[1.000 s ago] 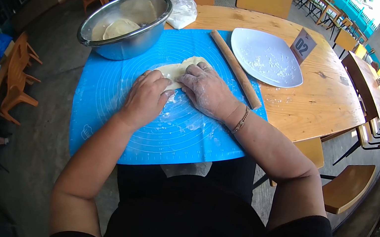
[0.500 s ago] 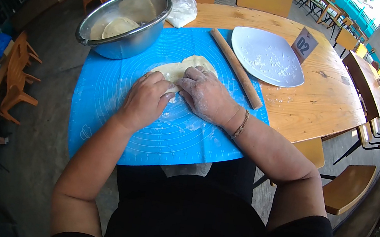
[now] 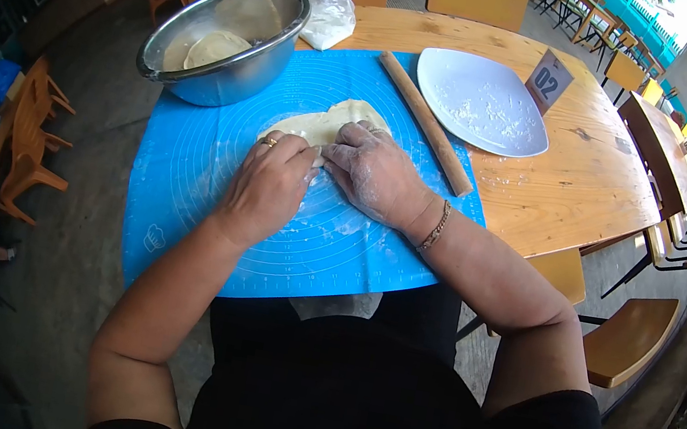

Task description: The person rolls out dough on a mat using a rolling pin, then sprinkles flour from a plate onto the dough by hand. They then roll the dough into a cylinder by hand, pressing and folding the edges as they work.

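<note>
A flattened piece of pale dough (image 3: 322, 125) lies on the blue silicone mat (image 3: 180, 214), partly covered by my fingers. My left hand (image 3: 268, 188), with a ring on it, has its curled fingers closed on the dough's near edge. Beside it, my right hand (image 3: 373, 174), dusted with flour, pinches the same edge with bent fingers. The fingertips of both hands nearly meet there, and the part of the dough beneath them is hidden. To the right of the dough a wooden rolling pin (image 3: 427, 124) rests slantwise on the mat.
A steel bowl (image 3: 229, 82) with dough inside stands at the mat's far left corner. Behind it lies a clear plastic bag (image 3: 327, 16) of white powder. A floury white plate (image 3: 479, 110) and a number 02 card (image 3: 548, 81) are on the wooden table (image 3: 594, 184).
My left hand has shifted slightly right, its fingers now more curled over the dough's edge. My right hand stays almost in place; more of the dough's left side shows.
</note>
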### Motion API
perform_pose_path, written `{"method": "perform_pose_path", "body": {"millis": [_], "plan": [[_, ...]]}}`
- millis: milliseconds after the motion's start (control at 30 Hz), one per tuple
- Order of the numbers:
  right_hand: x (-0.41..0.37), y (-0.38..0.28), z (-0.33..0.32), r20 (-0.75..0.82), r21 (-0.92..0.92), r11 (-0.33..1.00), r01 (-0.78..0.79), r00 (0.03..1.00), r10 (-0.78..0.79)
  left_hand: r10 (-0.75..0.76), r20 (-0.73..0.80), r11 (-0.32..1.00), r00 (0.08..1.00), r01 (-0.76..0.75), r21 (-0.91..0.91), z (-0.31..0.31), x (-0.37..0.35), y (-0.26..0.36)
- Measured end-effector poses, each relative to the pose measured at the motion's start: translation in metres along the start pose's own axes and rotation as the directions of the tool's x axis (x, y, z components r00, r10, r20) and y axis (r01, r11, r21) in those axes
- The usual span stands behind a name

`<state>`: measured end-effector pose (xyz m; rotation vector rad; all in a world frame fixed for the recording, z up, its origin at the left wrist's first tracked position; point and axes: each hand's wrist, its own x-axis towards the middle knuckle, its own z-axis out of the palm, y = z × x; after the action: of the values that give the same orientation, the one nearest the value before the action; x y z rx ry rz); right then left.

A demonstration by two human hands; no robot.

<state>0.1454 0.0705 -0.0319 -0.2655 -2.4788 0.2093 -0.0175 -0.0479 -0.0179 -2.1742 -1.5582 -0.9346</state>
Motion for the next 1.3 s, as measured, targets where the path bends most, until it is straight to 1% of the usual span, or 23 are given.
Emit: {"method": "perform_pose_path", "body": {"millis": [33, 100, 200, 333, 400, 433, 500, 533, 600, 633, 700, 733, 800, 933, 967, 1000, 1033, 1067, 1100, 1133, 1200, 1267, 1300], "plan": [[0.0, 0.0, -0.002, -0.001, -0.001, 1.0, -0.001, 1.0, 0.001, 0.001, 0.0, 1.0, 1.0, -0.001, -0.001, 0.0, -0.001, -0.001], [0.001, -0.002, -0.006, 0.073, 0.003, 1.0, -0.02, 0.997, 0.019, -0.04, 0.131, 0.998, 0.991, 0.045, -0.035, 0.0, -0.005, -0.006], [0.0, -0.001, -0.007, 0.019, 0.031, 0.999, 0.025, 0.999, -0.026, -0.058, 0.178, 0.997, 0.982, 0.067, -0.042, -0.001, -0.006, -0.007], [-0.002, 0.0, -0.003, -0.04, -0.008, 1.0, 0.028, 0.999, -0.028, -0.06, 0.13, 0.997, 0.99, 0.066, -0.05, -0.003, -0.005, 0.0], [-0.003, 0.0, -0.003, -0.014, -0.058, 0.998, 0.03, 0.999, -0.03, -0.037, 0.196, 0.999, 0.98, 0.036, 0.011, 0.004, -0.007, -0.001], [-0.004, -0.001, -0.003, -0.014, -0.058, 0.998, 0.029, 0.999, -0.03, -0.036, 0.196, 0.999, 0.98, 0.035, 0.011, 0.003, -0.008, 0.002], [-0.006, -0.003, -0.005, -0.011, -0.028, 0.999, 0.031, 0.999, -0.031, -0.118, 0.326, 0.992, 0.938, 0.098, 0.08, -0.002, -0.01, 0.01], [-0.005, -0.002, -0.008, -0.012, -0.03, 0.999, 0.032, 0.999, -0.032, -0.117, 0.324, 0.992, 0.939, 0.096, 0.08, -0.002, -0.012, 0.01], [-0.004, -0.002, -0.016, 0.176, -0.033, 0.996, -0.085, 0.98, 0.089, -0.128, 0.358, 0.991, 0.925, 0.109, 0.072, -0.002, -0.014, 0.008], [-0.004, -0.002, -0.015, 0.176, -0.034, 0.996, -0.084, 0.98, 0.088, -0.128, 0.357, 0.991, 0.925, 0.109, 0.072, -0.002, -0.013, 0.007], [-0.006, -0.001, -0.006, -0.07, -0.027, 1.0, 0.013, 0.997, -0.015, -0.122, 0.307, 0.989, 0.944, 0.091, 0.115, -0.003, -0.01, 0.006], [-0.008, -0.002, -0.003, -0.072, -0.028, 1.0, 0.014, 0.997, -0.015, -0.122, 0.307, 0.989, 0.944, 0.09, 0.116, -0.002, -0.01, 0.006], [-0.013, -0.006, 0.001, 0.103, -0.046, 0.999, 0.021, 0.995, -0.016, -0.139, 0.404, 0.989, 0.904, 0.104, 0.108, -0.001, -0.008, 0.008], [-0.021, -0.015, -0.007, 0.186, -0.146, 0.989, 0.03, 0.983, -0.002, -0.117, 0.402, 0.992, 0.908, 0.092, 0.081, -0.013, -0.012, 0.014], [-0.022, -0.018, -0.012, 0.185, -0.146, 0.989, 0.032, 0.983, -0.004, -0.126, 0.465, 0.992, 0.876, 0.104, 0.073, -0.017, -0.011, 0.016], [-0.022, -0.022, -0.017, 0.226, -0.158, 0.987, 0.025, 0.974, 0.011, -0.132, 0.526, 0.991, 0.84, 0.115, 0.064, -0.02, -0.01, 0.018], [-0.023, -0.023, -0.021, 0.267, -0.171, 0.985, 0.017, 0.963, 0.03, -0.129, 0.526, 0.992, 0.841, 0.114, 0.062, -0.022, -0.007, 0.021], [-0.024, -0.021, -0.019, 0.266, -0.174, 0.985, 0.013, 0.963, 0.034, -0.146, 0.548, 0.989, 0.823, 0.127, 0.073, -0.023, -0.005, 0.023], [-0.025, -0.018, -0.014, 0.228, -0.201, 0.979, 0.038, 0.974, 0.009, -0.162, 0.572, 0.987, 0.804, 0.139, 0.083, -0.023, -0.004, 0.025], [-0.026, -0.016, -0.008, 0.189, -0.227, 0.972, 0.063, 0.982, -0.019, -0.159, 0.574, 0.987, 0.804, 0.137, 0.081, -0.021, -0.004, 0.025], [-0.022, -0.01, -0.003, 0.179, -0.218, 0.974, 0.059, 0.984, -0.02, -0.191, 0.544, 0.98, 0.817, 0.129, 0.15, -0.015, -0.004, 0.022], [-0.021, -0.008, -0.002, 0.166, -0.209, 0.976, 0.061, 0.986, -0.026, -0.198, 0.54, 0.98, 0.818, 0.157, 0.122, -0.012, -0.006, 0.02], [-0.022, -0.011, -0.004, 0.193, -0.205, 0.978, 0.049, 0.981, -0.009, -0.205, 0.539, 0.978, 0.817, 0.186, 0.091, -0.013, -0.006, 0.021]]}}
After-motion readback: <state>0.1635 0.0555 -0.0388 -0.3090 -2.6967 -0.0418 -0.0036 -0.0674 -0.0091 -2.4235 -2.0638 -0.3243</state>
